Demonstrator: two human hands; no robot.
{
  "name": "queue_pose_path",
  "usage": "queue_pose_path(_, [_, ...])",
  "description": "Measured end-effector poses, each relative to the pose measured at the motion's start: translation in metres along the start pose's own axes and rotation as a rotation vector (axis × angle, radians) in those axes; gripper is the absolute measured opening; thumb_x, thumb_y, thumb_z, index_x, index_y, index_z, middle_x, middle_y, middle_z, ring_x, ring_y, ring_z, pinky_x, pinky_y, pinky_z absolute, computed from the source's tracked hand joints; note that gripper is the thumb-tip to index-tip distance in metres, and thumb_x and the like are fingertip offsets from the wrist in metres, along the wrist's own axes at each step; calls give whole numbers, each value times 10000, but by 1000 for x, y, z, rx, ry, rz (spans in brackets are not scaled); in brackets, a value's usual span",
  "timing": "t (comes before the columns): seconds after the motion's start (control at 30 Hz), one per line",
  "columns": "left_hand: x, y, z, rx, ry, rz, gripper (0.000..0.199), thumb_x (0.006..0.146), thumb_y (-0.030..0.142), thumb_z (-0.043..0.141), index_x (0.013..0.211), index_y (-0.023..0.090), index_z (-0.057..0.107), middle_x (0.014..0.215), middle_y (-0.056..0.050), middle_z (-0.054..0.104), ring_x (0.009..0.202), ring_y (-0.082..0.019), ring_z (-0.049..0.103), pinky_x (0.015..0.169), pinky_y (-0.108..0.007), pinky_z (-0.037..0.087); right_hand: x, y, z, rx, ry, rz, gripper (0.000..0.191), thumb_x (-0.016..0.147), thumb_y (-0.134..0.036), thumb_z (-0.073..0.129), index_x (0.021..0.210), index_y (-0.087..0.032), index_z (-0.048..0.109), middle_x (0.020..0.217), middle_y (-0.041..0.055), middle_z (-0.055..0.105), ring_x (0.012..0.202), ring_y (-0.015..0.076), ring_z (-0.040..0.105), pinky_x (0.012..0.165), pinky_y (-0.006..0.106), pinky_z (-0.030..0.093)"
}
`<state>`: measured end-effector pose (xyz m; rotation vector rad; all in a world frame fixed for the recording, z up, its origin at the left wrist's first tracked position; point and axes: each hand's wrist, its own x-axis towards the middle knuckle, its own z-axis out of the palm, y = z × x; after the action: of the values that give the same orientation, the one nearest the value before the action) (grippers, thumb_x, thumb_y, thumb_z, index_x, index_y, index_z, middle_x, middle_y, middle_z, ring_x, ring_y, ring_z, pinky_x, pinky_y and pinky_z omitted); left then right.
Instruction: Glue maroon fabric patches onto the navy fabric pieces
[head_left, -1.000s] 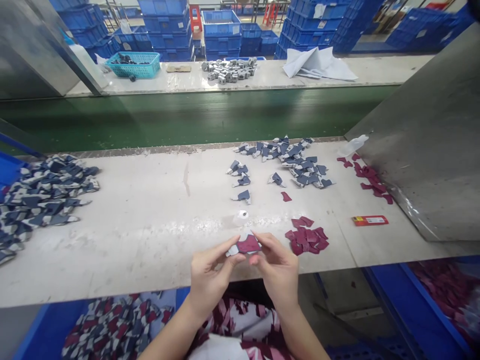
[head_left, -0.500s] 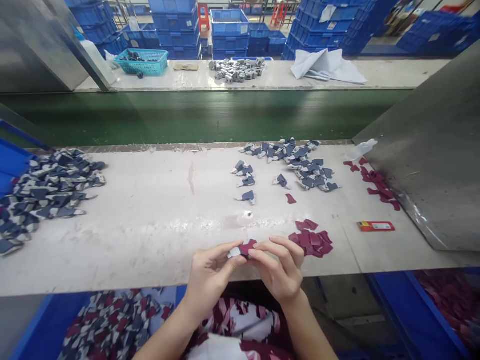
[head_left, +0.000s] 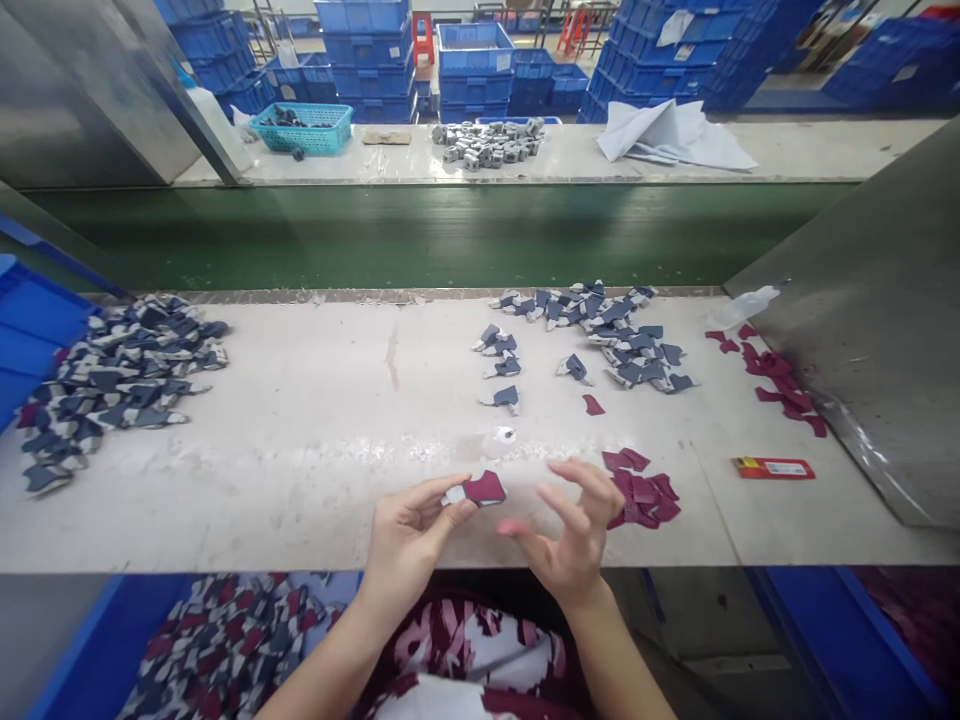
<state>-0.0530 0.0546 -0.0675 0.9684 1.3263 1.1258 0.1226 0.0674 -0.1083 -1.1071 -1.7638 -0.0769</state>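
Between the thumb and fingers of my left hand (head_left: 416, 530) is a small grey-and-white plastic part with a maroon piece (head_left: 486, 488) lying over its top face. My right hand (head_left: 574, 530) is apart from it, fingers spread and holding nothing, just left of a pile of maroon pieces (head_left: 649, 500). One loose maroon piece (head_left: 593, 404) lies farther back. Several blue-grey and white parts (head_left: 505, 398) stand in a short column ahead of my hands, and a larger heap of them (head_left: 634, 340) spreads behind to the right. A small white round thing (head_left: 505, 435) sits on the table.
A big heap of blue-grey parts (head_left: 127, 370) covers the table's left end. At right lie more maroon pieces (head_left: 784, 385), a red packet (head_left: 774, 468) and a translucent bottle (head_left: 742, 307) by a metal panel. Below the edge, a blue bin (head_left: 97, 640) holds mixed parts. A green belt (head_left: 420, 235) runs behind.
My right hand has let go of the part and drawn away to the right, its fingers spreading. My left hand still holds the part, with its maroon face now more exposed. The view has shifted slightly.
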Motion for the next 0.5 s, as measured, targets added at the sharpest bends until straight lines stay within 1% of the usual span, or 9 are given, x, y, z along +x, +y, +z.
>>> queue_pose_path(0.07, [7, -6, -10, 72, 36, 2, 270, 761, 338, 808, 976, 175, 818, 913, -80, 815, 837, -271, 787, 778, -353, 668, -2, 2, 0, 2, -17, 99, 279, 952, -376, 592, 1218, -294, 579, 1234, 110, 500, 1168, 302, 476, 884, 471, 490])
queue_pose_path(0.13, [18, -13, -24, 149, 80, 13, 278, 747, 342, 806, 971, 178, 815, 946, -78, 814, 865, -271, 785, 798, -360, 661, -3, 2, 3, 21, -103, 172, 252, 946, -370, 585, 1180, -290, 638, 1357, 118, 436, 1256, 338, 428, 896, 499, 491])
queue_pose_path(0.23, [40, -16, -54, 260, 148, 25, 294, 739, 357, 797, 971, 178, 806, 997, -82, 808, 927, -280, 776, 855, -383, 640, -3, 0, 11, 51, -254, 224, 231, 938, -359, 597, 1131, -310, 714, 1547, 81, 287, 1389, 395, 308, 989, 604, 451])
queue_pose_path(0.3, [55, -12, -76, 313, 193, 18, 325, 730, 379, 796, 974, 163, 800, 1011, -98, 804, 964, -294, 767, 895, -403, 621, -1, 0, 17, 57, -321, 236, 266, 931, -366, 616, 1172, -324, 720, 1611, 61, 202, 1444, 432, 222, 1033, 671, 409])
queue_pose_path(0.33, [63, -8, -87, 338, 216, 14, 355, 722, 392, 798, 982, 150, 796, 1010, -109, 803, 974, -303, 764, 904, -409, 614, -1, 1, 21, 55, -349, 232, 288, 927, -371, 626, 1199, -334, 713, 1621, 58, 188, 1457, 445, 194, 1037, 688, 403])
queue_pose_path(0.4, [78, 1, -104, 395, 251, 3, 441, 699, 427, 808, 1015, 121, 785, 985, -129, 805, 964, -321, 762, 886, -418, 610, 1, 4, 27, 49, -405, 201, 325, 923, -380, 642, 1243, -357, 691, 1614, 61, 216, 1466, 454, 175, 1023, 687, 430])
queue_pose_path(0.5, [98, 15, -120, 518, 253, -14, 503, 692, 482, 804, 1026, 107, 779, 950, -139, 807, 941, -344, 757, 850, -420, 598, 2, 7, 34, 37, -459, 146, 379, 932, -374, 635, 1310, -347, 648, 1537, 99, 364, 1457, 432, 223, 1012, 657, 470])
